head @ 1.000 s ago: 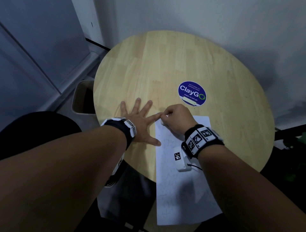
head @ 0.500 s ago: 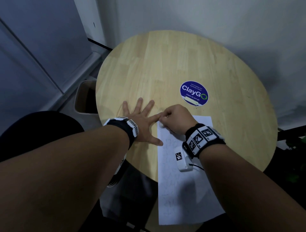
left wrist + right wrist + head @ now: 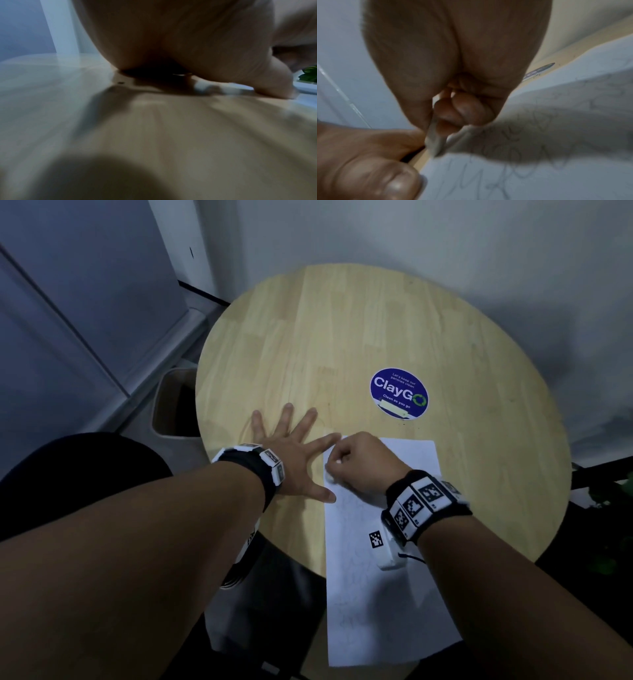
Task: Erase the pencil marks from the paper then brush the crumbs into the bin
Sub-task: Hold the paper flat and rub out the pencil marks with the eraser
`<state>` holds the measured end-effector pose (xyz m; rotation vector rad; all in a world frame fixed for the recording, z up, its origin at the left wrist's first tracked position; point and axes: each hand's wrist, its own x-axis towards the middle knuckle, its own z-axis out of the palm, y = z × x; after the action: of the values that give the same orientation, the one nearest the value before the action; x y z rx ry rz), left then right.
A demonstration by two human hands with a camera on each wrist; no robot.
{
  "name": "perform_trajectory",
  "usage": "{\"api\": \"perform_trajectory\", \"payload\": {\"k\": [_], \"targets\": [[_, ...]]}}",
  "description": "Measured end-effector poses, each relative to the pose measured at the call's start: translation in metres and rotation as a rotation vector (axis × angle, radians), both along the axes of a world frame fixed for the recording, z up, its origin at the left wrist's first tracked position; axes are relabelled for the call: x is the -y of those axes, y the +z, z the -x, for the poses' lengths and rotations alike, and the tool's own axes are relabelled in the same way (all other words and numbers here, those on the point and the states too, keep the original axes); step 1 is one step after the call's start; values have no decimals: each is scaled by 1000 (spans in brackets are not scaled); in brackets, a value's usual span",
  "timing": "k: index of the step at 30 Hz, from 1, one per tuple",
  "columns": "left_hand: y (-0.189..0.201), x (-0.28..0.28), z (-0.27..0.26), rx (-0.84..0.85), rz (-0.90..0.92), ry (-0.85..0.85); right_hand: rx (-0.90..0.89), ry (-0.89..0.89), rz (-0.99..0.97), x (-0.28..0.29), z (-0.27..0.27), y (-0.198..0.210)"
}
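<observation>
Right hand (image 3: pixel 359 463) pinches, apparently, eraser (image 3: pixel 329 477) at paper (image 3: pixel 387 611) left edge.

Office pantry: "ClayGo" sticker (image 3: pixel 399 397) on round table (image 3: pixel 308 337).

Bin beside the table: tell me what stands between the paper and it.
The left hand lies flat on the table, between the paper and the bin on the floor past the table's left edge. Nothing else visible.
</observation>
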<state>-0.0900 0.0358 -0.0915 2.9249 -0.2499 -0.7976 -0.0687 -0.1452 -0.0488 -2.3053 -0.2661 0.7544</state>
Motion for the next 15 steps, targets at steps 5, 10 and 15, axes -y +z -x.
{"api": "perform_trajectory", "payload": {"k": [5,10,15], "targets": [[4,0,1,-9,20,5,20,-415,-234,24,-11,-13],[6,5,5,28,47,-28,12,-528,-318,34,-15,-32],[-1,19,6,81,69,-35,-5,-494,-314,33,-19,-31]]}}
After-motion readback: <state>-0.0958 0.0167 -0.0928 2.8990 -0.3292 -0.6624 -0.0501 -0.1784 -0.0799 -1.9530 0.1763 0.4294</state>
